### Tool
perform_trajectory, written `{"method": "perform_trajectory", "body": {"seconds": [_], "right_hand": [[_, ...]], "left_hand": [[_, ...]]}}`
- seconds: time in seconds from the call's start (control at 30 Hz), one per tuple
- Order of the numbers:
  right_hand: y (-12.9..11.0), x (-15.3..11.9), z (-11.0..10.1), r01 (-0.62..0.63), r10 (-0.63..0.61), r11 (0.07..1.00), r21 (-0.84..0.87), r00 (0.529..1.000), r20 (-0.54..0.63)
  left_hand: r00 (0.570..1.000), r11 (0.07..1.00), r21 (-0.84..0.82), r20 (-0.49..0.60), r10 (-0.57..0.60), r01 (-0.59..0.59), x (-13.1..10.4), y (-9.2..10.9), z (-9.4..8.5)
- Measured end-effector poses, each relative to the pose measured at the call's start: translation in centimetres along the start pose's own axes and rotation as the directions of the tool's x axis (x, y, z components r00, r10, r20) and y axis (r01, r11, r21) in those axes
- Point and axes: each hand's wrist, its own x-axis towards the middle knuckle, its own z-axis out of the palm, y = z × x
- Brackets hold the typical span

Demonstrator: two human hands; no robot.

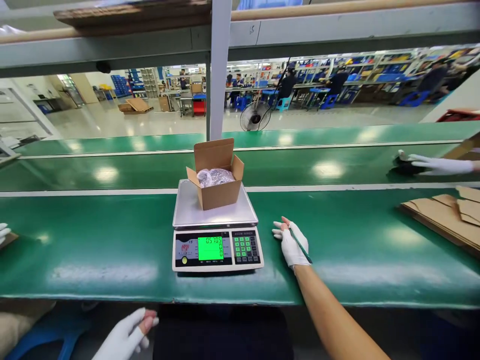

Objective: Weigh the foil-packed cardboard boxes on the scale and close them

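My right hand (pixel 295 244), in a white glove with bare fingertips, rests on the green bench just right of the scale. A thin dark green pen (pixel 301 247) lies across it, held by the thumb side. My left hand (pixel 129 332), gloved the same way, hangs in front of the bench edge with its fingers loosely bent and nothing visible in them. On the plate of the digital scale (pixel 217 250) stands an open cardboard box (pixel 220 195), lid up and side flaps out. Inside it is a bubble-wrapped item (pixel 215 177). The lit green display reads about 0.5705.
Flattened cardboard boxes (pixel 442 217) are stacked on the bench at right. Beyond them another person's gloved hand (pixel 442 164) touches a black item (pixel 407 166). Another gloved hand (pixel 3 232) shows at the left edge. A metal post (pixel 219 70) rises behind the box.
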Motion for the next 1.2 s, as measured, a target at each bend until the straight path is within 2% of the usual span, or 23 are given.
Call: {"method": "perform_trajectory", "body": {"seconds": [0.1,0.2,0.27,0.37,0.47,0.53,0.6,0.67,0.73,0.8,0.87,0.93,1.0,1.2], "right_hand": [[-1.0,0.4,0.0,0.005,-0.005,0.998,-0.060,1.000,-0.009],[-2.7,1.2,-0.2,-0.037,0.039,0.998,-0.058,0.999,0.018],[-4.8,2.0,-0.4,-0.023,0.024,1.000,-0.013,1.000,0.009],[-9.4,2.8,0.0,0.060,-0.058,0.995,0.074,0.998,-0.023],[-15.2,2.3,1.7,0.161,-0.170,0.981,0.112,0.983,0.068],[-18.8,1.3,3.5,0.266,-0.278,0.960,0.086,0.937,0.213],[-21.7,0.3,5.7,0.400,-0.394,0.914,0.071,0.831,0.392],[-23.7,-0.2,8.1,0.502,-0.468,0.860,0.096,0.699,0.541],[-24.9,-0.1,10.6,0.530,-0.480,0.838,0.133,0.597,0.643],[-25.3,0.3,12.9,0.497,-0.432,0.855,0.144,0.532,0.728],[-25.3,0.7,14.7,0.453,-0.353,0.884,0.117,0.482,0.802],[-25.2,0.7,16.0,0.433,-0.286,0.899,0.070,0.457,0.842],[-25.1,0.6,16.7,0.428,-0.248,0.903,0.033,0.458,0.853],[-25.1,0.1,17.1,0.496,-0.241,0.868,-0.026,0.466,0.851]], "left_hand": [[0.974,0.983,-0.036,-0.147,0.174,-0.181,-0.4,7.7,-1.8],[0.912,0.939,-0.095,-0.288,0.293,-0.331,1.2,13.6,-3.0],[0.879,0.903,-0.135,-0.326,0.349,-0.408,2.8,16.5,-3.7],[0.825,0.862,-0.104,-0.369,0.429,-0.495,5.5,20.0,-4.6],[0.780,0.815,-0.098,-0.376,0.501,-0.571,7.9,23.2,-4.9],[0.769,0.778,-0.134,-0.327,0.550,-0.614,9.3,25.2,-4.6],[0.749,0.741,-0.163,-0.293,0.594,-0.651,10.4,26.9,-3.7],[0.720,0.719,-0.142,-0.312,0.620,-0.680,11.4,28.2,-2.7],[0.683,0.712,-0.079,-0.372,0.628,-0.698,12.1,29.0,-1.9],[0.660,0.707,-0.042,-0.401,0.636,-0.706,12.6,29.2,-1.4],[0.666,0.696,-0.084,-0.389,0.636,-0.713,12.8,29.1,-1.3],[0.684,0.683,-0.153,-0.356,0.636,-0.714,12.9,28.9,-1.3],[0.685,0.662,-0.202,-0.343,0.643,-0.722,12.9,28.7,-1.5],[0.665,0.618,-0.250,-0.334,0.668,-0.746,12.9,28.6,-1.4]]}}
